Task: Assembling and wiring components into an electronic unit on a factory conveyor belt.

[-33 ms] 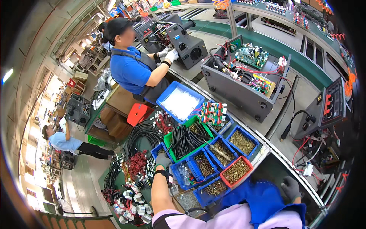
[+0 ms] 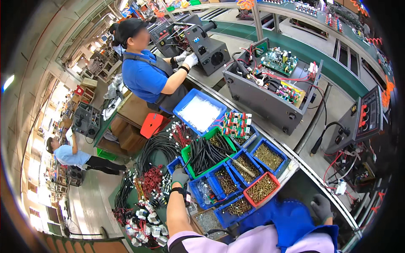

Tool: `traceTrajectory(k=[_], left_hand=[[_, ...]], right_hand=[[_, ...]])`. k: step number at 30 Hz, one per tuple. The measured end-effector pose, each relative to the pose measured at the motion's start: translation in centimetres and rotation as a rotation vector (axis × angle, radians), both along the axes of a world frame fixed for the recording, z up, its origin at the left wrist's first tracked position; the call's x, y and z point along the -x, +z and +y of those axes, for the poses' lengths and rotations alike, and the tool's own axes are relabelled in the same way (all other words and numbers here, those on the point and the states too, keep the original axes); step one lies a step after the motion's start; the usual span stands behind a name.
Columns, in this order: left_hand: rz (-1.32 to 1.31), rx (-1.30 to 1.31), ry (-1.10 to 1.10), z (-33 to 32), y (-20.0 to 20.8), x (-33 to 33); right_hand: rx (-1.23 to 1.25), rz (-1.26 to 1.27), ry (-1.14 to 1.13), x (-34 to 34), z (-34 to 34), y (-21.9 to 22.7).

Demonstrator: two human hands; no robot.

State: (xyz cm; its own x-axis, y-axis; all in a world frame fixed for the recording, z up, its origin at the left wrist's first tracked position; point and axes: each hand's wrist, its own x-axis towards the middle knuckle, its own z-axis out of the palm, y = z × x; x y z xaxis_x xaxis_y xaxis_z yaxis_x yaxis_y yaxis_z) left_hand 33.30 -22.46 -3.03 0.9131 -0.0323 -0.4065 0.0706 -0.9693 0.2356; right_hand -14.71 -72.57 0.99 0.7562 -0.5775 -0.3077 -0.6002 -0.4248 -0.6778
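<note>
My left hand (image 2: 180, 177), in a grey glove with a black wristband, reaches to the small blue bin (image 2: 172, 168) at the left end of the bins. Its fingertips are down at the bin and hidden, so any hold cannot be seen. Right beside it are a green bin (image 2: 232, 152) of black cable pieces (image 2: 206, 155) and a blue bin of clear-bagged small parts (image 2: 205, 190). My right hand (image 2: 322, 207), also grey-gloved, hangs by the bench edge, fingers loosely bent and apart from the thumb, with nothing visible in it.
Blue bins and a red bin (image 2: 261, 189) of brass-coloured screws stand before me. Wire bundles (image 2: 154, 181) lie left. Beyond the bins, an open grey machine housing (image 2: 261, 95) sits on the line. A control panel unit (image 2: 358, 118) stands right. A co-worker (image 2: 145, 76) handles another machine.
</note>
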Motion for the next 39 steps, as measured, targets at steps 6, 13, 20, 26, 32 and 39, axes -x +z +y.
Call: traceTrajectory(k=[6, 13, 20, 26, 32, 39], left_hand=[[-0.074, 0.512, 0.51, 0.0, 1.9, 1.6], [-0.063, 1.066, 0.806, 1.4, 3.0, 3.4], [0.306, 1.648, 0.541, -6.1, 12.0, 7.2], [0.615, 1.028, -0.285, -26.6, 17.9, 15.8], [0.125, 0.721, -1.321, -42.7, 15.0, 32.0], [0.517, 0.794, -1.391, -51.3, 9.7, 44.5]], right_hand=[[0.062, 0.046, 0.01, -0.9, -0.1, 0.5], [0.024, -0.022, 0.022, -0.3, -0.2, 0.1], [0.002, 0.107, 0.028, -1.1, -0.6, 3.0], [-0.311, -0.401, 0.188, -4.5, -1.1, 7.7], [-1.564, -0.619, -0.502, -1.8, -0.8, 6.1], [-1.512, -0.938, -0.888, 13.5, -4.1, 0.3]])
